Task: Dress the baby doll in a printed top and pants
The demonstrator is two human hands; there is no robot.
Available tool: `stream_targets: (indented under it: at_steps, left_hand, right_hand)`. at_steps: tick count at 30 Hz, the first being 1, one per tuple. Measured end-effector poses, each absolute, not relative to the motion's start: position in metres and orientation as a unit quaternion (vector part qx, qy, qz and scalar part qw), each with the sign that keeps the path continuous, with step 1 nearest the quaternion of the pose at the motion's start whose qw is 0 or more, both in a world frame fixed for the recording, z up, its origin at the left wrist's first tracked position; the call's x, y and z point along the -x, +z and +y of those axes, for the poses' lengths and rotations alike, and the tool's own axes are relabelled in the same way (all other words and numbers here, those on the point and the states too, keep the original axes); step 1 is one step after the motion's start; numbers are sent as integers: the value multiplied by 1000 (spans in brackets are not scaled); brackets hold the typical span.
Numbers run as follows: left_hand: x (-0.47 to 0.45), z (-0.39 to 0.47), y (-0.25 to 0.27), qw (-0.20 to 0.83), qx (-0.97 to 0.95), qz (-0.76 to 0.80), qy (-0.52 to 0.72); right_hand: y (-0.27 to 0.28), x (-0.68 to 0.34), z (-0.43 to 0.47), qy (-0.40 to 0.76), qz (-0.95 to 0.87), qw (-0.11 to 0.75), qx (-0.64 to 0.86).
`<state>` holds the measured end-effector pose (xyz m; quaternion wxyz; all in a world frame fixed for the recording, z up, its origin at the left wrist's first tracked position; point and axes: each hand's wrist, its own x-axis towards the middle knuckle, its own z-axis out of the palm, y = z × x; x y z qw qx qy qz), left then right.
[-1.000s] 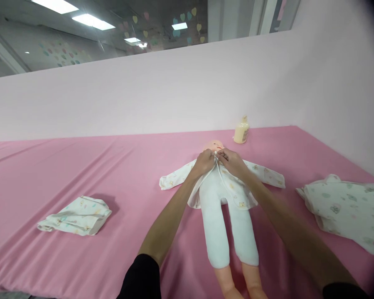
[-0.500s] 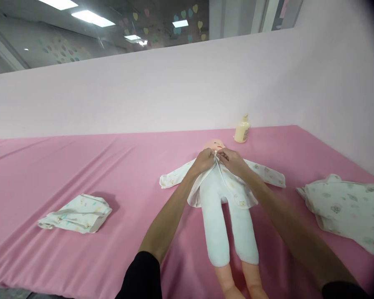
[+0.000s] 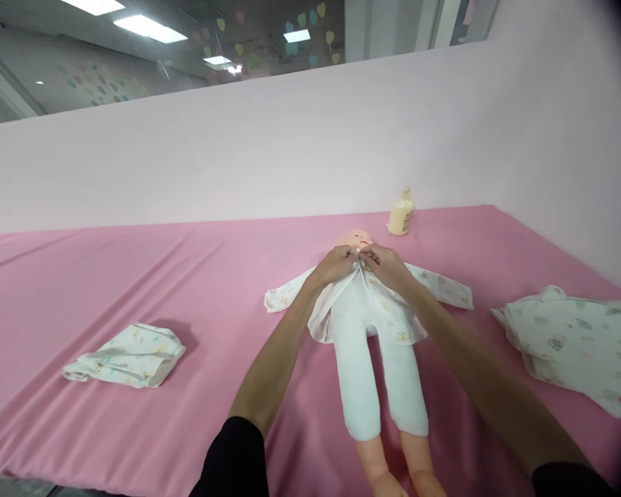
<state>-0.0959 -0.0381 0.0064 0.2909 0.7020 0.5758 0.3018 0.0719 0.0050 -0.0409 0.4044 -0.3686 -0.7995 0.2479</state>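
A baby doll (image 3: pixel 359 382) with a white cloth body lies on its back, head toward the wall and feet toward me. It wears a white baby jacket (image 3: pixel 396 314) with small printed figures, its sleeves spread to both sides. The front hangs apart below the chest, over the white belly. At the neck, my left hand (image 3: pixel 339 264) is closed on the jacket's collar edge. Close against it, my right hand (image 3: pixel 386 266) pinches the other collar edge. My fingers hide the exact point they grip and part of the doll's chin.
A pale yellow pump bottle (image 3: pixel 401 215) stands behind the doll near the wall (image 3: pixel 269 152). Folded printed baby clothing (image 3: pixel 129 355) lies at the left, and a larger printed white garment (image 3: pixel 574 342) at the right. Everything rests on a pink-covered table (image 3: pixel 212 297).
Both hands stay at the collar with only slight finger movement. My left wrist and forearm have shifted a little to the left. The doll lies as before.
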Motion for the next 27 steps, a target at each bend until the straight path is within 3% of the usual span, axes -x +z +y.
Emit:
stream_targets:
  at_steps: [19,27]
  left_hand:
    - [94,-32,-10,255,-702,552,370]
    - [95,-26,-17,382,-615,515,459]
  right_hand:
    - [-34,-74,0,271,-775,424,381]
    - [-37,-71,1,295,-753,440,390]
